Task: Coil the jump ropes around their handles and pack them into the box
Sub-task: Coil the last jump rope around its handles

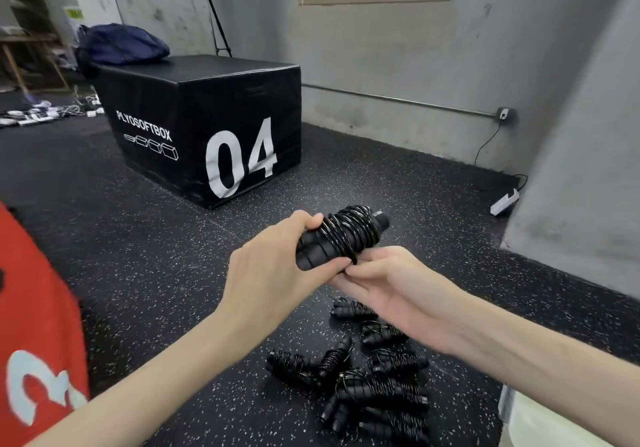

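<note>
A black jump rope (341, 237), its cord wound in many turns around its paired handles, is held up at mid-frame above the floor. My left hand (273, 270) grips the lower end of the handles. My right hand (388, 280) comes in from the right and pinches the cord's end against the bundle, its fingertips meeting the left thumb. Below them, several more coiled black jump ropes (367, 374) lie in a loose pile on the speckled floor. No packing box shows itself plainly in the head view.
A black foam plyo box (207, 124) marked 04 stands ahead, with a dark blue bag (121, 43) on it. A red plyo box (34, 325) is close on the left. A grey pillar (581, 169) and a power strip (504, 202) are right.
</note>
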